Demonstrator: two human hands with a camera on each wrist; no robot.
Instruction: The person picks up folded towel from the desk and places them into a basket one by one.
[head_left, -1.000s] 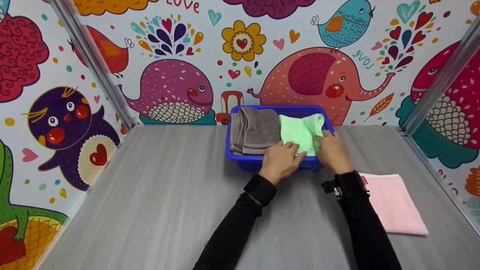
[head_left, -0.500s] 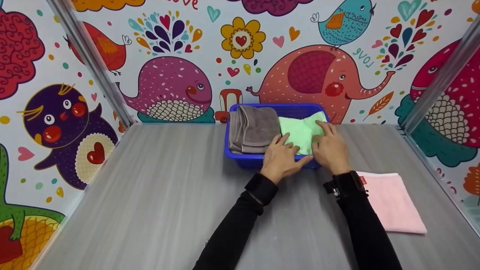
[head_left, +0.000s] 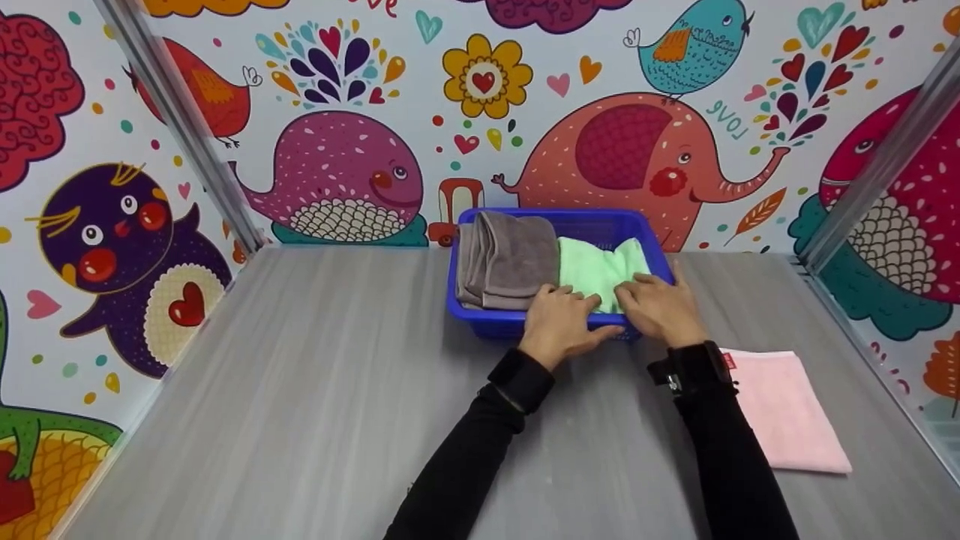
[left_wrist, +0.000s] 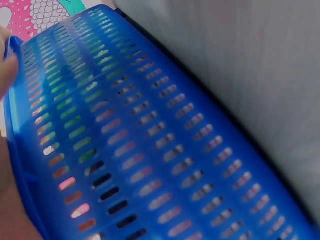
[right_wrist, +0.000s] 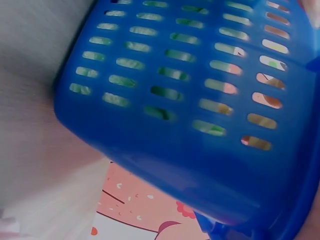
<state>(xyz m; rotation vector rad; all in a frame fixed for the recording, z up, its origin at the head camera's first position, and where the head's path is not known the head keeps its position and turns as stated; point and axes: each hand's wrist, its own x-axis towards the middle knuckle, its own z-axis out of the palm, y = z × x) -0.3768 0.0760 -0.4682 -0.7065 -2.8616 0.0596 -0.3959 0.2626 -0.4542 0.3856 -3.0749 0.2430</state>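
While both hands, left hand (head_left: 561, 321) and right hand (head_left: 654, 307), rest flat-fingered on the green towel (head_left: 600, 268) in the blue basket (head_left: 480, 319), gray towel (head_left: 506, 259) looks packed; pink towel (head_left: 784, 412) waits on the table.

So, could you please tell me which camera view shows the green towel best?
The head view: the green towel lies folded in the blue basket beside a grey towel, under both hands. The left and right wrist views show only green glimpses through the basket's slots.
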